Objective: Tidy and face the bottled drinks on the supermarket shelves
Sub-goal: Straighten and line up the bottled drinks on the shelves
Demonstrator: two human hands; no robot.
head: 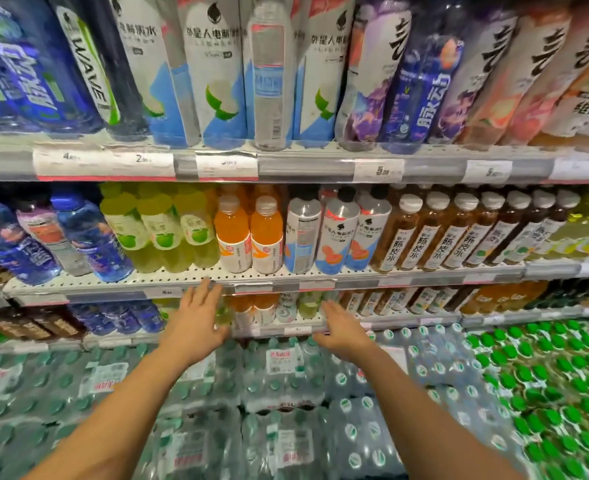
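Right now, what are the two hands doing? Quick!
Left hand: open, fingers straight, holding nothing.
Right hand: open, fingers straight, holding nothing.

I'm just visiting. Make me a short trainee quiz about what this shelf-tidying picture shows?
1. True or false: the left hand grips a bottle.
2. The two orange bottles stand on which shelf: A top, B middle, C lowest?
3. What fills the floor space below both hands, the right hand included?

Key: 1 false, both hands are open and hold nothing. 2 B. 3 Shrink-wrapped packs of water bottles.
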